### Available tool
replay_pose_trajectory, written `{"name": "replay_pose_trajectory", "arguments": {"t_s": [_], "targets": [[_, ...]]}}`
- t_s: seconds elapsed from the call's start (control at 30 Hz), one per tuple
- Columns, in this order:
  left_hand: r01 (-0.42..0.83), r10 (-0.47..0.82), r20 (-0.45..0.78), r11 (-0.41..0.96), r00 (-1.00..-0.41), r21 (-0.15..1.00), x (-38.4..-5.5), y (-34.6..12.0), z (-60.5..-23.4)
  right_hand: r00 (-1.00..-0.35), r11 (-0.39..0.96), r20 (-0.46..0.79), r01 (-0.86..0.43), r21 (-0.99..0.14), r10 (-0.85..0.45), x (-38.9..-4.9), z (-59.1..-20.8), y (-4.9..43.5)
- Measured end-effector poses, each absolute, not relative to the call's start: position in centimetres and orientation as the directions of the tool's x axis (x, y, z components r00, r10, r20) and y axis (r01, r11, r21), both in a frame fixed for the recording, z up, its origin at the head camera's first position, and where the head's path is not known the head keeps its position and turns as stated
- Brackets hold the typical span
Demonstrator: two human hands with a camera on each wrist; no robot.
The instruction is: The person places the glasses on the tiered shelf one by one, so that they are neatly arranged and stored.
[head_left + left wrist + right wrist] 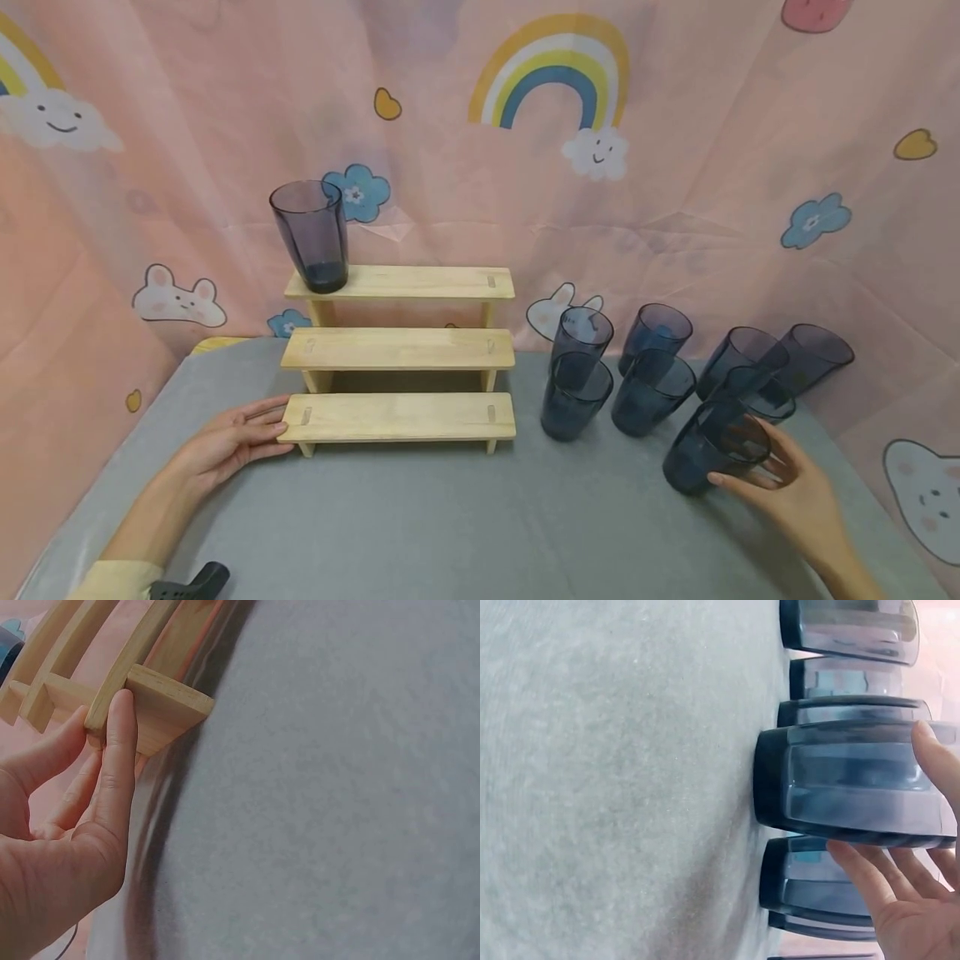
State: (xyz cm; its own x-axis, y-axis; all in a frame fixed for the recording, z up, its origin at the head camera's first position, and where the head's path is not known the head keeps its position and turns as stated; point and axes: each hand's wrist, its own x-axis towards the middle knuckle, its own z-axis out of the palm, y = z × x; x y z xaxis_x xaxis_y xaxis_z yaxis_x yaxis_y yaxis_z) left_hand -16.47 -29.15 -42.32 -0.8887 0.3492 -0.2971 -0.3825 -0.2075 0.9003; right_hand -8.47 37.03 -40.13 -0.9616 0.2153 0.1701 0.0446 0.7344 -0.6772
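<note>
Right hand round nearest tumbler, left hand on shelf end

Right hand (801, 497) holds a smoky blue-purple glass tumbler (699, 454) between thumb and fingers. Tumbler sits just left of the palm, long axis roughly upright, mouth up, near right of the table (480, 525); can't tell if the base bears weight. Right hand much nearer to it than left. Left hand (225, 442) pinches the left end of the lowest step of a three-tier wooden display riser (397, 417), left of the tumbler and well apart. Another tumbler (318, 242) stands top-tier left. No readable brands, labels or writing.
</note>
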Motion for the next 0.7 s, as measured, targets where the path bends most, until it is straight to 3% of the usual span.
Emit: {"name": "replay_pose_trajectory", "arguments": {"t_s": [0.33,0.7], "targets": [[-0.384,0.331,-0.309,-0.195,-0.892,0.902,-16.4,-29.0,-42.2,-0.962,0.703,0.122,0.089,-0.705,0.244,-7.8,-38.8,37.1],[-0.376,0.331,-0.300,-0.195,-0.895,0.906,-16.3,-29.0,-42.4,-0.932,0.730,0.318,-0.093,-0.677,0.176,-7.8,-35.1,37.2]]}}
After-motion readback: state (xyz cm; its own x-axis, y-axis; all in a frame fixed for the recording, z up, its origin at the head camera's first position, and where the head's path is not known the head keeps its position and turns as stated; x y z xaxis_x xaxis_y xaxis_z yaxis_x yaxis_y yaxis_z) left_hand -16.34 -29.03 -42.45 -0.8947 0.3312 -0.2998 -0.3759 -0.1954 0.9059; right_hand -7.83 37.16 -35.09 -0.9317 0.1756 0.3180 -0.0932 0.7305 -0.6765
